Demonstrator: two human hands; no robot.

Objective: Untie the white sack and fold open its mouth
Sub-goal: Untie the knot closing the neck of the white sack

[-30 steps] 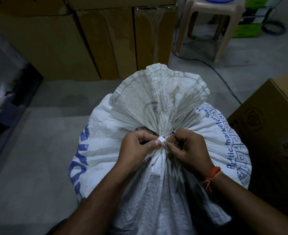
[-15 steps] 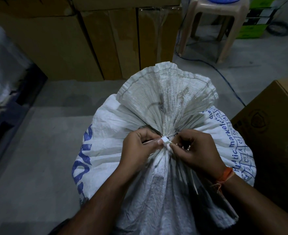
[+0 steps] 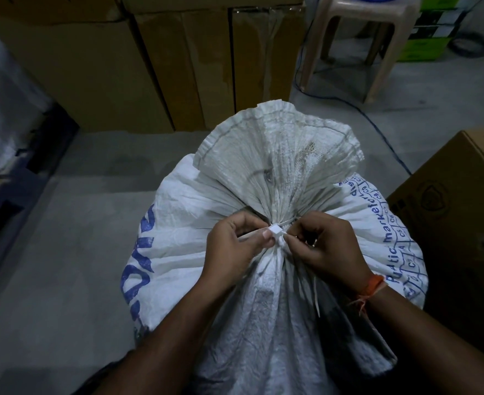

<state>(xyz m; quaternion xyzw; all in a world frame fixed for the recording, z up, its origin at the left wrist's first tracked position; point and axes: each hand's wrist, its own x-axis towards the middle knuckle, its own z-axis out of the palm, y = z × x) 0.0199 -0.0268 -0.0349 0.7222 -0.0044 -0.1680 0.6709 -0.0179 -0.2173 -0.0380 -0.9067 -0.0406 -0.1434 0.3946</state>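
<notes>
A full white woven sack (image 3: 195,212) with blue print stands upright on the floor in front of me. Its gathered neck is cinched by a white cable tie (image 3: 276,230), and the pleated mouth (image 3: 280,149) fans out above it. My left hand (image 3: 235,246) pinches the tie's square head between thumb and forefinger. From the other side, my right hand (image 3: 329,246) pinches the tie with its fingertips right beside the head. The tie's loose tail (image 3: 316,297) hangs down the sack below my right hand.
Tall cardboard cartons (image 3: 138,64) line the far side. A brown box (image 3: 457,240) stands close on the right. A beige plastic stool (image 3: 354,44) and a blue cable (image 3: 377,129) lie beyond the sack. Wrapped goods (image 3: 4,109) sit at left on a dark pallet.
The view has shifted slightly, so the sack sits a little further right in frame. Both hands stay at the tie, with only small finger movements at the head.
</notes>
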